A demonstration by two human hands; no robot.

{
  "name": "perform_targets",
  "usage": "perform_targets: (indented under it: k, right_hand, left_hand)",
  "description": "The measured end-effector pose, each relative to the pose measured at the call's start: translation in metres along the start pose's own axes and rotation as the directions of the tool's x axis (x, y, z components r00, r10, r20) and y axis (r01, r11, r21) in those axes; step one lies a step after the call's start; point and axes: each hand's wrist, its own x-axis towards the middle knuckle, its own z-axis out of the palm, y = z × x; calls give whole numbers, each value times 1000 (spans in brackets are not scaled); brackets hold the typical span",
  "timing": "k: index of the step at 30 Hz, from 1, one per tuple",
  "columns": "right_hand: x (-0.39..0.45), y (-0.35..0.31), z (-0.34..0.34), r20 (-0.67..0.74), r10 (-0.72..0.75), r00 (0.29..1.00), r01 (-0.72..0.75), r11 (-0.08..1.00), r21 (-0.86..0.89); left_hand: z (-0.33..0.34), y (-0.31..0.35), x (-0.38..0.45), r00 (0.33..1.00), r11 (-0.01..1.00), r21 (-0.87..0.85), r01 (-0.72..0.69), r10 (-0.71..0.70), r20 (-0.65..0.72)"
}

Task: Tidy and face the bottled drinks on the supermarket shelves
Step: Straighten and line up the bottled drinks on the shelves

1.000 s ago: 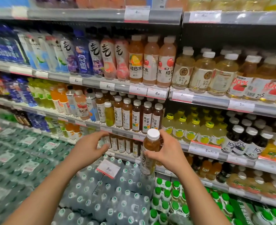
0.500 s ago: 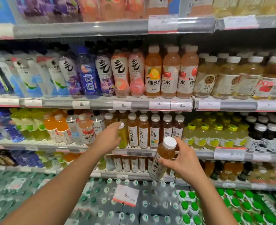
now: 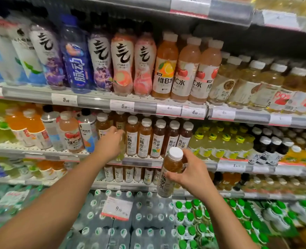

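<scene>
Amber tea bottle (image 3: 168, 175) — white cap, slightly tilted.

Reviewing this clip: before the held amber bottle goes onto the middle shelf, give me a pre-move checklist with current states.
1. Right hand grips the amber bottle: ok.
2. White cap on: ok.
3. Bottle upright: not ok, tilted.
4. Left hand on a yellowish bottle at the shelf front: ok; how firmly it grips, cannot tell.
5. Free slot in the matching row: cannot tell, the left hand hides it.

Middle shelf (image 3: 87, 153) front row packed cap to cap (amber bottles (image 3: 145, 139) touching) — open aisle below.
</scene>
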Motion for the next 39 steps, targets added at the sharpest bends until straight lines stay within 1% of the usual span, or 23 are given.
perform_targets:
  k: [3, 6, 11, 15, 20, 22, 24, 27, 29, 31, 35, 37, 39]
  right_hand:
    - [10, -2, 10, 28, -21, 999, 21, 1000, -2]
    - [15, -9, 17, 38, -50, 998, 49, 999, 13]
    - [21, -23, 26, 71, -110, 991, 106, 993, 48]
    - [29, -34, 36, 106, -160, 981, 153, 986, 68]
    - [49, -44, 50, 147, -162, 976, 161, 987, 20]
    - [62, -52, 56, 163, -172, 972, 174, 985, -1]
    - [75, -63, 63, 193, -208, 959, 212, 977, -2]
    - [95, -80, 75, 221, -285, 933, 290, 957, 10]
    - [106, -90, 86, 235, -324, 916, 342, 939, -38]
    - [114, -102, 98, 255, -366, 895, 410, 900, -148]
    - [132, -111, 117, 263, -427, 865, 501, 749, -434]
    - [144, -112, 125, 268, -441, 857, 513, 676, -529]
    - [154, -113, 132, 284, -452, 846, 526, 614, -588]
  left_hand:
    - [4, -8, -13, 999, 993, -112, 45, -45, 4]
    - [1, -12, -30, 999, 992, -120, 40, -45, -31]
    - [-16, -15, -70, 991, 985, -151, 86, -101, -90]
    - [-30, -22, -99, 979, 972, -215, 96, -131, -153]
    - [-51, -31, -123, 972, 966, -244, 82, -132, -194]
    - [-58, -37, -132, 965, 965, -254, 70, -130, -229]
    - [-63, -42, -140, 956, 963, -261, 61, -132, -261]
    - [-66, -50, -152, 952, 962, -263, 69, -142, -270]
    - [-67, -54, -159, 951, 963, -261, 66, -140, -275]
    - [-69, -58, -165, 952, 963, -260, 70, -142, -272]
    - [-70, -67, -175, 951, 966, -249, 67, -137, -276]
    - [-70, -71, -178, 949, 965, -250, 79, -150, -276]
    - [-70, -74, -182, 946, 962, -255, 94, -166, -277]
